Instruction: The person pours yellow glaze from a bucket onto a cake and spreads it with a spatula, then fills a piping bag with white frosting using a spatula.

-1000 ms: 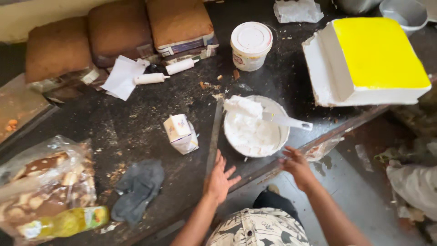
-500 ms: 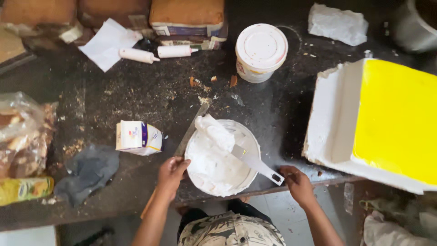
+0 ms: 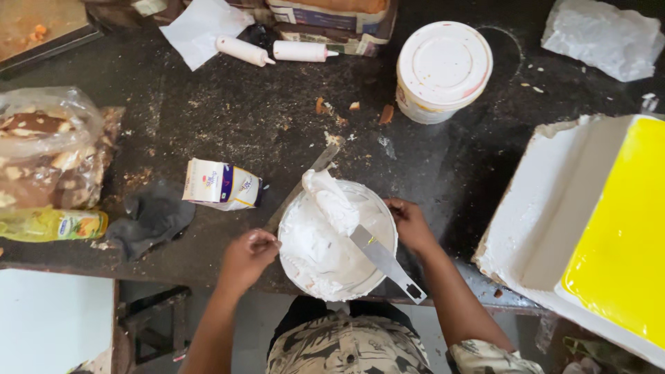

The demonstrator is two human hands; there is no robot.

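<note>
so, far left: a clear bag of brown cake scraps lies at the counter's edge, with a small yellow-green bottle just below it and a dark grey cloth beside that.
carton: a small white carton lies on its side near the cloth, up and left of the bowl.
upper counter: a white paper sheet and two white piping tubes lie in front of wrapped cake blocks.
left hand: the left hand has its fingers pinched on the left rim of the bowl, close to a long knife that lies slanted against the bowl's left side.
bowl: it sits at the counter's near edge, full of white cream, with a metal spatula resting across it, handle overhanging the edge.
right hand: the right hand grips the bowl's right rim, fingers curled over it.
tub: a lidded white tub stands behind the bowl, well apart, crumbs between.
right: a crumpled white wrapper lies far back; a large white-iced cake with a yellow top overhangs the counter edge, near the right forearm.
</note>
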